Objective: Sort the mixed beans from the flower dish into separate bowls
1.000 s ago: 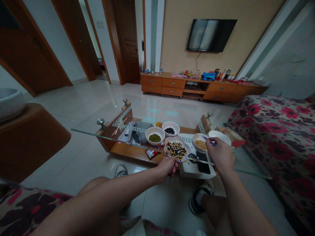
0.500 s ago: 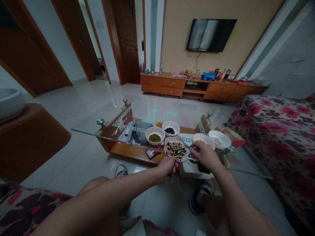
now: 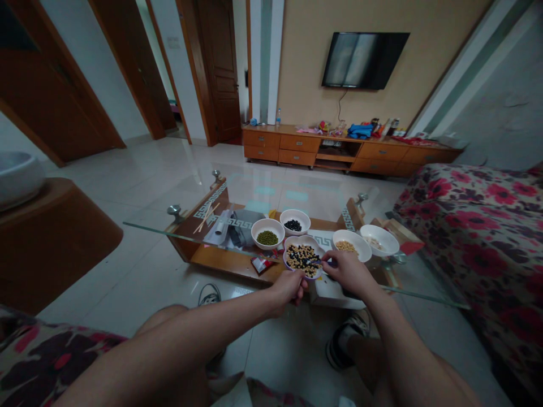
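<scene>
Glass table (image 3: 169, 232), four round white bowls (image 3: 265, 225)

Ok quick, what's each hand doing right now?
Left hand: closed, holding the rim of the wavy-edged bowl.
Right hand: fingers closed, holding a thin tool, its tip at that bowl.

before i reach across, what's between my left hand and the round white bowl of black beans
Head view: a scalloped, purple-rimmed bowl holding black and tan beans.
</scene>
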A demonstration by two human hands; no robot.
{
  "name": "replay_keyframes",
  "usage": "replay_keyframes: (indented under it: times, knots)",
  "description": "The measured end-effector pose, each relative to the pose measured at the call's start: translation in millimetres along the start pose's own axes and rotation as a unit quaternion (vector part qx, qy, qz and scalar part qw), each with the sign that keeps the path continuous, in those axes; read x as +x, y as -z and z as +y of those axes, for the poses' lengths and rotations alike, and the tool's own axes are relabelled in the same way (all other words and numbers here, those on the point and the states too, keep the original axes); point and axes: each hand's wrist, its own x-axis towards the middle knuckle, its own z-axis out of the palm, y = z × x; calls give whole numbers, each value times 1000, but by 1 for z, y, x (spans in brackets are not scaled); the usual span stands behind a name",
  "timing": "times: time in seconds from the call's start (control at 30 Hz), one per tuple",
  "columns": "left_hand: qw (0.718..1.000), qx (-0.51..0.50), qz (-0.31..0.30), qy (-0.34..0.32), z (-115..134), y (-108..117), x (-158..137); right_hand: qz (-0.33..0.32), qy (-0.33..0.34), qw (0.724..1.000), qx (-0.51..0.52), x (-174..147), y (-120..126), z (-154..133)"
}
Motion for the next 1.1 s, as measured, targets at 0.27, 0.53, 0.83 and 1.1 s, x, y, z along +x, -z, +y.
replay_keyframes:
  times: [0.27, 0.53, 0.83, 1.1]
  knots:
    - [1000, -6, 3, -1, -1, 0, 1, -2, -1, 1000, -4, 1, -3, 0]
    - [1000, -3, 6, 1, 2, -1, -1, -4, 1, 1000, -3, 1, -3, -2]
    - [1000, -4, 3, -2, -2, 0, 3, -10, 0, 1000, 10, 1, -3, -2]
    - [1000, -3, 3, -8, -4, 1, 5, 9, 5, 999, 30, 2, -3, -1]
